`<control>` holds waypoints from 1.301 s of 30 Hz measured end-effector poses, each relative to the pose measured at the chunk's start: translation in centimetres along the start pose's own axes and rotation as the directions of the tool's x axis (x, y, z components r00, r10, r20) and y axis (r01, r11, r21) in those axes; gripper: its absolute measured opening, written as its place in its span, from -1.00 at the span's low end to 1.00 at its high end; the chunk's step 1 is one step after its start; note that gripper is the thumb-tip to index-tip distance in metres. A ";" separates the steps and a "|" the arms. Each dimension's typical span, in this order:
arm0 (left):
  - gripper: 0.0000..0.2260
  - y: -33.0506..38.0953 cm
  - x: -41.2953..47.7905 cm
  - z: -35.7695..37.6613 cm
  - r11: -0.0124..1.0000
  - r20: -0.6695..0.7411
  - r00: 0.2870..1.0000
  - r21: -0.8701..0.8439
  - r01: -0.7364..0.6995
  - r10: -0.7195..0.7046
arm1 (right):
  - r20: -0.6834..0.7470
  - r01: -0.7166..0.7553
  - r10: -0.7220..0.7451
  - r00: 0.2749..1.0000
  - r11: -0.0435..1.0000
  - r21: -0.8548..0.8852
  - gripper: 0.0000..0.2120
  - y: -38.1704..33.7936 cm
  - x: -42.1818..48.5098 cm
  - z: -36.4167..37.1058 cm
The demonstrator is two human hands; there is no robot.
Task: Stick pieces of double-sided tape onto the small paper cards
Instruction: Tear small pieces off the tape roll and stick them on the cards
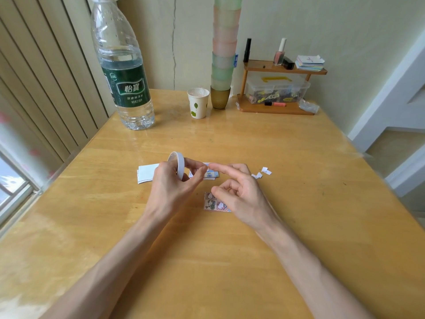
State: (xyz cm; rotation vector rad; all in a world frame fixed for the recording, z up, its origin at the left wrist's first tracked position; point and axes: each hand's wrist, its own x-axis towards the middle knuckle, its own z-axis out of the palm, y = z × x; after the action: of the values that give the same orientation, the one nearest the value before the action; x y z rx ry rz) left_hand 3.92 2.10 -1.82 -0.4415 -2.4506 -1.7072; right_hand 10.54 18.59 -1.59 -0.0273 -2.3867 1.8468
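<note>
Left hand grips the tape roll above the table.
Right hand holds nothing, index finger straight toward the roll; one card lies under it, more cards just beyond.

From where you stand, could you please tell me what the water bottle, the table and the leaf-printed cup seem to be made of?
The water bottle looks like clear, glossy plastic: see-through ribbed walls with a green label. The table appears to be pale wood under a shiny coat, with grain lines and reflections. The leaf-printed cup seems matte white paper, judging by its thin rim.
</note>
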 end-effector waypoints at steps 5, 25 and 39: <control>-0.87 0.0 -0.1 0.1 1.000 0.009 1.000 -0.002 -0.005 0.005 | -0.012 -0.014 0.013 1.000 1.000 -0.014 -0.55 0.2 0.3 0.0; -0.87 -0.3 -0.1 0.5 0.991 0.129 0.990 -0.112 0.079 -0.064 | -0.189 0.088 -0.115 0.975 0.986 -0.141 -0.88 1.1 1.2 -2.5; -0.87 -0.5 -0.2 0.7 0.996 0.215 0.976 -0.082 0.042 -0.023 | -0.114 0.053 -0.058 0.992 0.997 -0.047 -0.98 1.5 1.2 -2.4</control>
State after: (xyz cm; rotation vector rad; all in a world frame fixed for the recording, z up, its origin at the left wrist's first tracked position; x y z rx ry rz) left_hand 4.00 2.53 -2.56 -0.6294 -2.5481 -1.8739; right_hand 9.48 21.38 -2.37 -0.0697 -2.3258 1.7192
